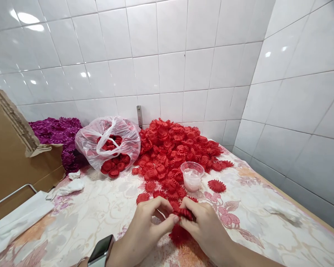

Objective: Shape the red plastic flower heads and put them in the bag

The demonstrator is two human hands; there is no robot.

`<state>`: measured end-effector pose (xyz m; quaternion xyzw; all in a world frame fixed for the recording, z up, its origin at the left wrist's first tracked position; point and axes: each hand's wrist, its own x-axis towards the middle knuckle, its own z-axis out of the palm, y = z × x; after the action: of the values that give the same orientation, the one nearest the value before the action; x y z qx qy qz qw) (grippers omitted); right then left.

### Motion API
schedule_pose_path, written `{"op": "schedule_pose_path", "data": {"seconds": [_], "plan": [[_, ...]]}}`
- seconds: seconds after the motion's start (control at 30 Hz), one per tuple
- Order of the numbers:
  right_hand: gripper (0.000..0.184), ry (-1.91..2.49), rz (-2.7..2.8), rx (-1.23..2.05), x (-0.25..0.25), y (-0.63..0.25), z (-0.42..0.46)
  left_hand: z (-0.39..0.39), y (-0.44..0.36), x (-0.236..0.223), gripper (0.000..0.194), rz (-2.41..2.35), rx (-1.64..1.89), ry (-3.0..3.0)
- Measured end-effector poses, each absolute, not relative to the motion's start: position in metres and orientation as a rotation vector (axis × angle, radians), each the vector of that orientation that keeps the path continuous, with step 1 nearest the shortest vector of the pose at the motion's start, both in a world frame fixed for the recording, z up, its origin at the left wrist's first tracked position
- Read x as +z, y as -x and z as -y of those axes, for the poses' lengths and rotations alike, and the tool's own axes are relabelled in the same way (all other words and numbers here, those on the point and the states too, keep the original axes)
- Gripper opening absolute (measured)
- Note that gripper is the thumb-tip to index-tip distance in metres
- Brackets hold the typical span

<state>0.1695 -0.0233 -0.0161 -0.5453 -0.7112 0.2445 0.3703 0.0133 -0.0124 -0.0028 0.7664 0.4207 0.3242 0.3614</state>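
Observation:
My right hand [204,224] grips a red artificial flower [184,213] with a fringed edge, thumb below and fingers above. Against the flower's left side, my left hand [153,218] is closed in a pinch, thumb and forefinger meeting at its edge. Whether something small sits between those fingertips is hidden. Just beneath the hands lies another red flower [179,234] on the patterned tablecloth. Beyond them a big heap of similar red flowers [172,148] spreads toward the wall. A clear plastic cup [192,177] with whitish contents stands at the heap's front right.
Left of the heap sits a translucent plastic bag [86,137] holding darker red flowers. Purple flowers [55,129] are piled behind a cardboard box [22,163] at the left. One loose red flower [217,185] lies right of the cup. White tiled walls [172,70] close off the back and right.

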Motion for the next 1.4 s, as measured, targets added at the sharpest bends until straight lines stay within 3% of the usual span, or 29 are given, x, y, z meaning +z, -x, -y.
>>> {"op": "schedule_pose_path", "data": {"seconds": [0.27, 0.6, 0.93, 1.1, 1.4], "plan": [[0.019, 1.401, 1.961, 0.673, -0.009, -0.169, 0.028, 0.002, -0.011, -0.011, 0.018, -1.023, 0.867, -1.752], [0.030, 1.313, 1.626, 1.082, -0.009, -0.168, 0.027, 0.017, -0.014, -0.001, 0.011, -1.008, 0.762, -1.856], [0.040, 1.178, 1.421, 1.423, -0.010, -0.168, 0.022, 0.011, -0.011, 0.002, 0.022, -1.092, 0.726, -2.067], [0.045, 1.176, 1.300, 1.597, -0.009, -0.168, 0.019, 0.010, -0.011, -0.001, 0.019, -0.918, 0.724, -1.821], [0.046, 1.221, 1.275, 1.515, -0.011, -0.166, 0.022, 0.005, -0.015, -0.010, 0.013, -0.693, 0.741, -1.406]]}}
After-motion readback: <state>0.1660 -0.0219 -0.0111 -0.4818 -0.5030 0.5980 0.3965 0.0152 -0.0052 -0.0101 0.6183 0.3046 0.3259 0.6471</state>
